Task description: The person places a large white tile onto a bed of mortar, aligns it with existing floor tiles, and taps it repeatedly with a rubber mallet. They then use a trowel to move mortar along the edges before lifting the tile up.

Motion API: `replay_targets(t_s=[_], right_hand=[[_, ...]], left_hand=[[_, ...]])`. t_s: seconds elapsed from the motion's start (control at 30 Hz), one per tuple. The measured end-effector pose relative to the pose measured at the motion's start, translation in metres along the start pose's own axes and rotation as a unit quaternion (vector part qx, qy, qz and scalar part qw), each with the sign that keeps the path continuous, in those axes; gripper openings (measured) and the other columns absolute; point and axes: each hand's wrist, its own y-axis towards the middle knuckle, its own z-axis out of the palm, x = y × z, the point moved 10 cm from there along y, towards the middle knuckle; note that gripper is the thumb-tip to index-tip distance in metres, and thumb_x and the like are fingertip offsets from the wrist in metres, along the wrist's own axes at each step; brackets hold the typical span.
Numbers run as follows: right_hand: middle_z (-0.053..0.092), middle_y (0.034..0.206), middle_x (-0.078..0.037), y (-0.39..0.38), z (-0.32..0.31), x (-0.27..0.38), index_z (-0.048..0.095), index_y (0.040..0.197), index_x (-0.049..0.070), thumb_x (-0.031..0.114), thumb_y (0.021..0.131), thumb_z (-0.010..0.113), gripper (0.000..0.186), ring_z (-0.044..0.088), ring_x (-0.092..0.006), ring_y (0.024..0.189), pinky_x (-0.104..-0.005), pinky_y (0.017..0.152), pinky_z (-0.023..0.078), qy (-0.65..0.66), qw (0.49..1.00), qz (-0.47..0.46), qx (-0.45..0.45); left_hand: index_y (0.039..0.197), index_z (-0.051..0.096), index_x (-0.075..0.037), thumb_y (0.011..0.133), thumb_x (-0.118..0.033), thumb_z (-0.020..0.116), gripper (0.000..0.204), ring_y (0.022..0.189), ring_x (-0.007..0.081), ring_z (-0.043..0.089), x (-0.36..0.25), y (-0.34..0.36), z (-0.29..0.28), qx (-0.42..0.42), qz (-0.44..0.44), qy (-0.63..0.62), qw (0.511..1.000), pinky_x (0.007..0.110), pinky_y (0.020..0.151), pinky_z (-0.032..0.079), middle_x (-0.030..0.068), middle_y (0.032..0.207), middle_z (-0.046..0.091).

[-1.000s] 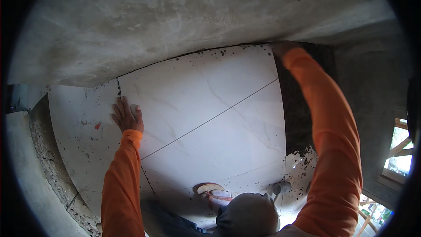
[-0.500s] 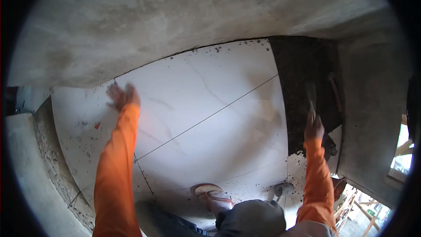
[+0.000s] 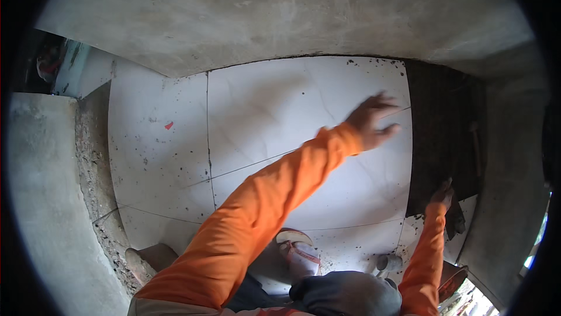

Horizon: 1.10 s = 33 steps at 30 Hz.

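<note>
My left hand (image 3: 377, 122) is open, fingers spread, over the right part of a large white marbled tile (image 3: 263, 123). My orange-sleeved left arm crosses the tiled floor from lower left. At the right, my right hand (image 3: 442, 194) is closed at the near part of a strip of dark, wet-looking mortar (image 3: 441, 123). It seems to grip the trowel seen there a moment earlier; the blade hardly shows against the dark bed. A hammer (image 3: 476, 146) lies on the strip's right side, by the wall. Dark crumbs dot the tile's far right corner.
Bare cement walls rise at the far side (image 3: 280, 18) and right (image 3: 514, 141). A mallet (image 3: 388, 264) lies near my sandalled foot (image 3: 301, 257). A red chip (image 3: 169, 125) sits on the left tile. A rough concrete gap (image 3: 93, 158) runs along the left edge.
My left hand has swept from the left tiles across to the right. My right hand has drawn nearer, and the trowel blade no longer stands out. The view has shifted left.
</note>
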Motion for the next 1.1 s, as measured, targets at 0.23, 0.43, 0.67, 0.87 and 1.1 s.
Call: replay_targets(t_s=[0.23, 0.43, 0.67, 0.87, 1.1], right_hand=[[0.057, 0.111, -0.019, -0.049, 0.019, 0.176, 0.055, 0.117, 0.004, 0.029, 0.087, 0.052, 0.039, 0.054, -0.0344, 0.102, -0.0469, 0.088, 0.043, 0.02, 0.953, -0.261, -0.151], [0.041, 0.136, -0.016, -0.329, 0.131, 0.483, 0.052, 0.123, 0.012, 0.033, 0.089, 0.047, 0.04, 0.029, -0.0324, 0.131, -0.0448, 0.11, 0.02, 0.147, 0.632, -0.712, 0.268], [0.035, 0.143, -0.01, -0.108, 0.172, 0.436, 0.04, 0.135, 0.009, 0.036, 0.089, 0.05, 0.054, 0.024, -0.026, 0.136, -0.0382, 0.114, 0.014, 0.008, 0.779, -0.598, 0.191], [0.047, 0.131, -0.011, 0.123, 0.039, 0.254, 0.052, 0.124, 0.013, 0.041, 0.089, 0.046, 0.045, 0.04, -0.0318, 0.123, -0.042, 0.099, 0.038, -0.106, 0.943, -0.275, -0.155], [0.055, 0.114, -0.018, -0.049, -0.085, -0.02, 0.053, 0.117, 0.009, 0.02, 0.083, 0.057, 0.036, 0.051, -0.0386, 0.106, -0.0429, 0.091, 0.041, 0.019, 0.987, -0.138, -0.082]], left_hand=[[0.135, 0.038, -0.006, 0.086, -0.026, 0.058, 0.056, 0.129, 0.0336, 0.035, 0.155, -0.282, -0.273, -0.322, -0.355, 0.212, 0.852, 0.042, 0.105, 0.03, 0.0166, 0.135, 0.044], [0.144, 0.025, -0.008, 0.094, -0.046, 0.033, 0.063, 0.14, 0.0299, 0.012, 0.131, -0.318, -0.268, -0.111, -0.374, 0.497, 0.775, 0.047, 0.112, 0.006, 0.0098, 0.151, 0.019], [0.144, 0.025, -0.008, 0.094, -0.051, 0.028, 0.066, 0.139, 0.0316, 0.014, 0.127, -0.314, -0.286, -0.111, -0.368, 0.508, 0.77, 0.048, 0.112, 0.007, 0.0101, 0.151, 0.02], [0.143, 0.026, -0.008, 0.094, -0.052, 0.026, 0.066, 0.139, 0.0315, 0.014, 0.144, -0.313, -0.261, -0.101, -0.354, 0.502, 0.783, 0.049, 0.111, 0.007, 0.0105, 0.151, 0.02], [0.14, 0.032, -0.005, 0.094, -0.047, 0.026, 0.062, 0.139, 0.0303, 0.016, 0.155, -0.332, -0.295, -0.136, -0.365, 0.432, 0.814, 0.049, 0.111, 0.007, 0.0127, 0.15, 0.022]])
